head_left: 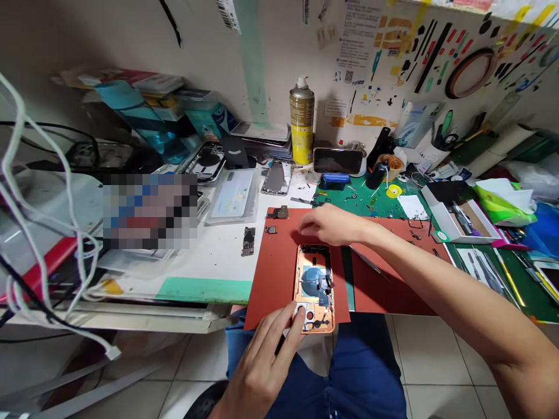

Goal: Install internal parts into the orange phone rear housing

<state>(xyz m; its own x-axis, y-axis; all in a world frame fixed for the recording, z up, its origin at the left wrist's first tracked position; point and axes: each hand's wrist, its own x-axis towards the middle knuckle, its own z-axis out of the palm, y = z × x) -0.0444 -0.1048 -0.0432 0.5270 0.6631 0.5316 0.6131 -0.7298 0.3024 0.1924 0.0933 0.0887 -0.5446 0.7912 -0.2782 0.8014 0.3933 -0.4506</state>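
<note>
Left hand [266, 349]: fingers on the near left of the phone housing [315, 291]; thumb hidden, so grip cannot be told.
Phone housing: over the red mat [271, 279], near end past its edge; probably light, stiff, fragile inside; best held along its sides.
Right hand [327, 224]: just beyond, fingers bent; cannot tell if holding anything.

This looks like a phone-repair workshop. On or at the edge of the worktop [222, 247] are an opened orange phone housing [309, 279], a bare circuit board [248, 241] and a grey phone frame [276, 178]. Slim hand tools [509, 278] lie at the right, an aerosol can [301, 125] stands near the wall [279, 52], and coloured scraps and notes dot the wall's right half.
</note>
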